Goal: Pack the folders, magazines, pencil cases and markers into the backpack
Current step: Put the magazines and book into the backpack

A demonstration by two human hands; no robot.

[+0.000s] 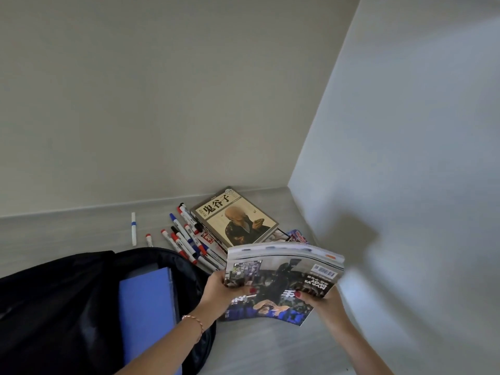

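A: Entry, head view. Where is the magazine stack (284,277)?

B: Held above the pale floor (257,347), just right of the open black backpack (67,307). The left hand (221,290) grips its near-left edge, thumb on the cover. The right hand (319,301) grips the near-right edge, thumb also curled onto the cover. Both hands are closed on the stack.

A: Orientation?

B: Cover faces up, print reads upside down from here. The long axis runs from near to far, tilted slightly; the far edge is raised and the pages fan there. I cannot count the issues in the stack.

A: Backpack contents?

B: One blue folder (146,307) stands in the open mouth, long axis running near to far. Whether more lie behind it, I cannot tell.

A: Items still on the floor?

B: One book with a tan cover (235,220) lies flat near the wall corner, long axis angled far-left to near-right, on top of other printed matter, count unclear. A cluster of markers (186,236) lies just left of it, mostly parallel, caps pointing far-left; roughly ten, overlap prevents an exact count. One white marker with a blue band (133,228) lies apart to the left, pointing at the wall. One red-capped marker (149,240) lies between it and the cluster.
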